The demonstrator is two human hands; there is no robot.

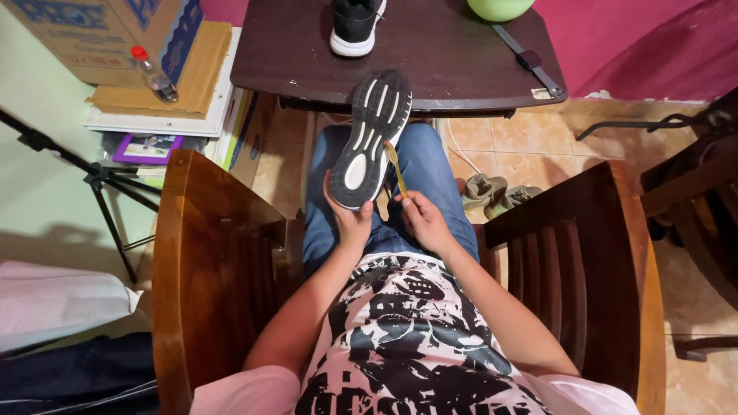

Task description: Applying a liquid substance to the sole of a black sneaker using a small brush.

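Overhead, left hand [350, 223] grips a ridged-sole shoe [369, 138]; right hand [423, 223] pinches a thin yellow brush [397, 169].

Pink short-sleeved shirt with black-and-white print, blue jeans, bare forearms

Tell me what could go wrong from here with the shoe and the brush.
1. The left hand grips the shoe only at its heel end, sole up over the lap; pressing could tip it or make it slip.
2. The right hand pinches the thin brush at its lower end; it may flex or skid off the sole.
3. Loosened dirt would likely fall on the jeans.
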